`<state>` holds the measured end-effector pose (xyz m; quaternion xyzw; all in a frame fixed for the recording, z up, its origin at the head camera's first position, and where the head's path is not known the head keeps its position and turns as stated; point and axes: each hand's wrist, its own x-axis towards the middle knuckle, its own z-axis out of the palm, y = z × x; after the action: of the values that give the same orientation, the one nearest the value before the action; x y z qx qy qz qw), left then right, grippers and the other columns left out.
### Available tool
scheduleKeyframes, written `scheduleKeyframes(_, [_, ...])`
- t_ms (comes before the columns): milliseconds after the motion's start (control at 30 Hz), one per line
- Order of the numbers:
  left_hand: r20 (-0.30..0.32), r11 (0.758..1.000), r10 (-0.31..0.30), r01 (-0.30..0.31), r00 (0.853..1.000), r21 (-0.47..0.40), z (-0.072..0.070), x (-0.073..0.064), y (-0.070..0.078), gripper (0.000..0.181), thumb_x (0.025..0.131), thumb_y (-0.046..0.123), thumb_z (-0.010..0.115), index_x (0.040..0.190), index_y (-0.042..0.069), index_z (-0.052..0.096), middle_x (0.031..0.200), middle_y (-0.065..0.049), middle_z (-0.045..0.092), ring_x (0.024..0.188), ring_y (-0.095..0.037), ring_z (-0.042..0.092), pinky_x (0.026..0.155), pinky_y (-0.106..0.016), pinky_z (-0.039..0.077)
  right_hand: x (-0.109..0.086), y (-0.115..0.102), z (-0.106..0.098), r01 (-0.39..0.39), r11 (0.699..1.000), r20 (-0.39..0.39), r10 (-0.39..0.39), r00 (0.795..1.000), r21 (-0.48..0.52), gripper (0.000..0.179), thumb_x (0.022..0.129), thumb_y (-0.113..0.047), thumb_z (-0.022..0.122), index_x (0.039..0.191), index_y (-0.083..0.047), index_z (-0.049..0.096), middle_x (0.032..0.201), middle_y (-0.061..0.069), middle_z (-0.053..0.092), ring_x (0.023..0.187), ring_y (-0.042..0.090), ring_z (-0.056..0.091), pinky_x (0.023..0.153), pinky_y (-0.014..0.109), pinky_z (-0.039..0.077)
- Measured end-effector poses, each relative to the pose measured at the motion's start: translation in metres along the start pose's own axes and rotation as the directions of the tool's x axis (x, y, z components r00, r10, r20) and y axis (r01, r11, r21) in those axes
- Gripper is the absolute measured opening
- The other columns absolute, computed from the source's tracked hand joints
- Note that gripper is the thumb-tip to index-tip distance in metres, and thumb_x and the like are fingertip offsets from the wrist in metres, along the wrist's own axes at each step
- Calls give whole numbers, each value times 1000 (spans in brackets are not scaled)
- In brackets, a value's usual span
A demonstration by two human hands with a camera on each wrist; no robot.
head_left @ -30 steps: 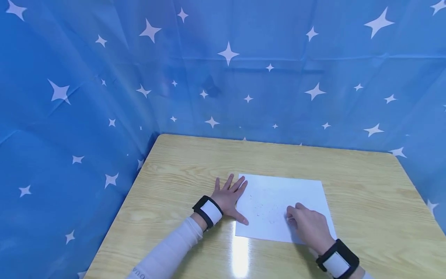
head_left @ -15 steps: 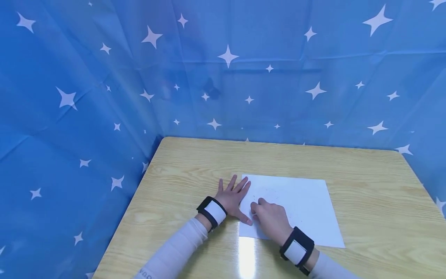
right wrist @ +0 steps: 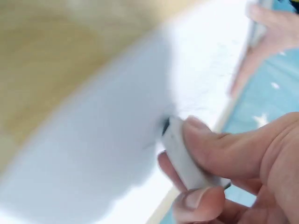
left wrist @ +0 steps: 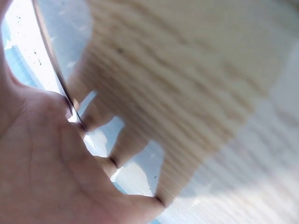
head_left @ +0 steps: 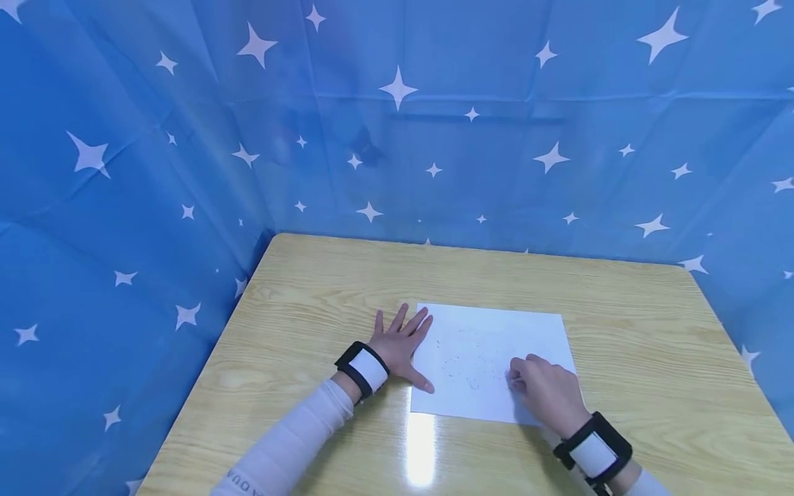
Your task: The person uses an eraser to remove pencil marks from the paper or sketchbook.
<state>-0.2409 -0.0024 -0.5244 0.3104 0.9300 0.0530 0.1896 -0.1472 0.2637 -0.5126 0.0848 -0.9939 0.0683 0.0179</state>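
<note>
A white sheet of paper (head_left: 496,331) lies on the wooden table, with small dark crumbs (head_left: 473,384) scattered over its left and middle part. Across its left edge my left hand (head_left: 398,350) rests with fingers spread, the thumb and index fingertips on the paper. My right hand (head_left: 552,394) is over the right part of the sheet. In the right wrist view, thumb and fingers pinch a small white eraser (right wrist: 184,156) whose tip is dark and meets the paper. From the head view the eraser is mostly hidden by the fingers.
The wooden table (head_left: 322,289) extends around the sheet on all sides. A blue cloth with white stars (head_left: 434,138) hangs behind the table and at its left. Light glares off the tabletop just below the sheet.
My right hand swept left across the paper towards the left hand, then came back to the right side with the eraser. The left hand stays on the sheet's edge. The head view shifted slightly.
</note>
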Motion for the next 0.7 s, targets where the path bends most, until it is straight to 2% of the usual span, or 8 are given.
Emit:
scheduleKeyframes(67, [4, 1000, -1, 1, 1000, 0, -1, -2, 0, 133, 57, 81, 66, 156, 18, 4, 163, 1, -3, 143, -34, -10, 109, -74, 0, 9, -19, 0, 19, 999, 17, -20, 1000, 39, 11, 73, -10, 80, 77, -17, 71, 65, -2, 60, 52, 11, 46, 43, 29, 40])
scheduleKeyframes(233, [-12, 1000, -19, 19, 1000, 24, -1, -4, 4, 130, 57, 80, 67, 156, 17, 9, 163, 0, 2, 143, -34, -5, 109, -73, 6, 31, -75, 16, 140, 984, 7, -142, 990, 112, 11, 73, -11, 79, 76, -18, 72, 66, -4, 61, 52, 10, 48, 43, 28, 43])
scheduleKeyframes(333, [-24, 999, -19, 20, 1000, 38, -2, -3, 4, 129, 58, 80, 67, 156, 17, 10, 163, 1, 2, 143, -34, -5, 109, -73, 7, 35, -88, 23, 148, 983, -14, -148, 989, 104, 11, 73, -15, 80, 75, -20, 71, 64, -5, 58, 49, 8, 44, 41, 27, 40])
scheduleKeyframes(433, [-21, 999, -17, 18, 1000, 46, -4, -3, 1, 131, 58, 80, 66, 156, 18, 7, 163, 1, 0, 143, -34, -7, 109, -74, 5, 31, -76, 21, 114, 989, -10, -113, 993, 92, 10, 74, -19, 80, 76, -21, 71, 63, -5, 57, 49, 8, 44, 40, 27, 39])
scheduleKeyframes(633, [8, 1000, 4, -5, 1000, 24, -5, -2, 0, 133, 58, 82, 65, 156, 18, 2, 163, 1, -5, 143, -34, -11, 109, -74, 2, 3, -12, 5, -57, 996, 33, 55, 998, 64, 11, 73, -15, 81, 77, -19, 71, 64, -2, 59, 50, 11, 47, 41, 27, 38])
scheduleKeyframes(700, [10, 1000, 6, -6, 1000, 19, -4, -3, 0, 133, 58, 82, 65, 156, 17, 2, 163, 1, -5, 143, -34, -11, 109, -74, 1, -4, 0, 3, -73, 997, 33, 72, 997, 33, 12, 72, -13, 81, 76, -18, 71, 64, -1, 59, 49, 11, 46, 40, 27, 37])
